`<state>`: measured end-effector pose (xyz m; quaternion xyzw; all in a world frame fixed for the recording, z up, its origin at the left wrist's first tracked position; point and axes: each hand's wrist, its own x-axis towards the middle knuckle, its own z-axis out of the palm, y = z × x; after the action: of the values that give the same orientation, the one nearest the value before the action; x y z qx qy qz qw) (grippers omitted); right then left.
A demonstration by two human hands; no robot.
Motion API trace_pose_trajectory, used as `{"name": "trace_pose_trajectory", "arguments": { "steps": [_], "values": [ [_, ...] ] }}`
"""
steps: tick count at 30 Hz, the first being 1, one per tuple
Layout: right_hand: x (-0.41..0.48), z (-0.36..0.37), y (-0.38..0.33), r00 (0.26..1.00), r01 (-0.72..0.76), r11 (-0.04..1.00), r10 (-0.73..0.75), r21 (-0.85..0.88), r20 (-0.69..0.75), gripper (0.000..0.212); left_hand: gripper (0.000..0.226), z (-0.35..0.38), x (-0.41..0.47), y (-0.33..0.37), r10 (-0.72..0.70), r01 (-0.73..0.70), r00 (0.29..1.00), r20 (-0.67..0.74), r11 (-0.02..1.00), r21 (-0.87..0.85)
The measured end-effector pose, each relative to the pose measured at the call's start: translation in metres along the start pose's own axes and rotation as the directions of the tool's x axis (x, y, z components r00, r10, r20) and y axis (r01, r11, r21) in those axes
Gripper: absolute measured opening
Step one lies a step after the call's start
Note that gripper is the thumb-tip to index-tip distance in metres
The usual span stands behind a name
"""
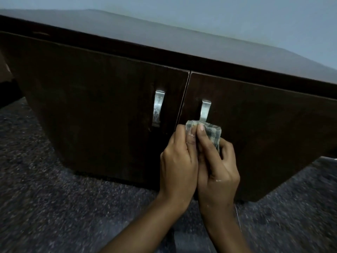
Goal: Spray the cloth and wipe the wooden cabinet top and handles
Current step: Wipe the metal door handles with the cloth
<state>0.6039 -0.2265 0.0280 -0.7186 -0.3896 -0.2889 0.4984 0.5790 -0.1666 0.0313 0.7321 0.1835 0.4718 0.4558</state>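
Note:
A dark wooden cabinet (102, 99) fills the view, its top (164, 39) bare and glossy. Two metal handles sit near the door seam: the left handle (158, 108) and the right handle (205, 110). A small folded checked cloth (212, 131) is pressed around the lower end of the right handle. My left hand (177, 161) and my right hand (218, 172) are side by side and both pinch the cloth, thumbs on its front. The bottom of the right handle is hidden by the cloth. No spray bottle is in view.
Dark speckled carpet (54, 198) lies in front of the cabinet. A pale wall (237, 13) stands behind the top. The cabinet doors are closed.

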Motion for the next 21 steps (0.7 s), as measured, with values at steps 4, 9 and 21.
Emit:
{"name": "trace_pose_trajectory", "arguments": {
  "steps": [4, 9, 21],
  "values": [
    [0.001, 0.003, 0.0, 1.0, -0.016, 1.0, 0.015, -0.004, -0.02, 0.036, 0.035, 0.001, -0.001, -0.005, -0.001, 0.001, 1.0, 0.015, 1.0, 0.019],
    [0.001, 0.005, -0.002, 0.996, -0.091, 0.995, 0.091, 0.028, -0.008, 0.032, 0.04, -0.001, 0.0, -0.006, -0.006, 0.006, 1.0, 0.02, 1.0, 0.03],
    [-0.003, 0.005, 0.004, 0.921, -0.341, 0.94, 0.332, 0.01, 0.206, 0.019, 0.043, -0.003, -0.003, -0.016, -0.155, 0.141, 0.982, 0.107, 0.982, 0.128]
  ]
}}
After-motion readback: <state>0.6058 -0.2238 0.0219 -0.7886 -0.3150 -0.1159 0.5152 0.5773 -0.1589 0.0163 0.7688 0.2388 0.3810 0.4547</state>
